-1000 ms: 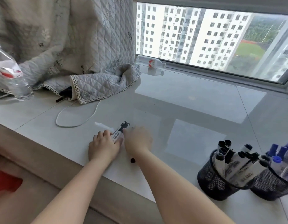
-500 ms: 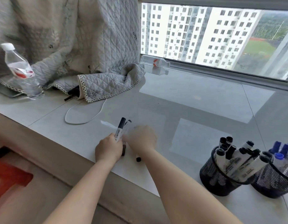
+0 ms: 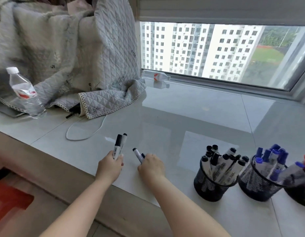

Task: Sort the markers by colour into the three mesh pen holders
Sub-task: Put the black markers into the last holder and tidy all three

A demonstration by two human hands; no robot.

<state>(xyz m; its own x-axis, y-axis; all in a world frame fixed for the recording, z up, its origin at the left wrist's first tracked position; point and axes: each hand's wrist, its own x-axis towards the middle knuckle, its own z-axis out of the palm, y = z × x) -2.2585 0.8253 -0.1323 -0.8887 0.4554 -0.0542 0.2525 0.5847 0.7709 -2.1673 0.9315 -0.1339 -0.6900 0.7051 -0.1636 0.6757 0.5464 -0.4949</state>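
Overhead, both hands grip black markers—left hand (image 3: 109, 166), right hand (image 3: 151, 165)—on a glossy sill (image 3: 191, 117) below the window (image 3: 216, 52).

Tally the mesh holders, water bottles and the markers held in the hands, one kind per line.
Mesh pen holders: 3, holding black caps, blue caps and a red cap at the frame edge
Water bottles: 2, upright and lying at the window
Markers in hands: 4, left hand 2, right hand 2
Total: 9

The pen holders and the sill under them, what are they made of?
The pen holders look like black metal mesh: fine see-through grid walls, matte, though coated plastic is possible. The sill seems polished stone or tile: pale, glossy, mirroring the window, with thin joint lines.
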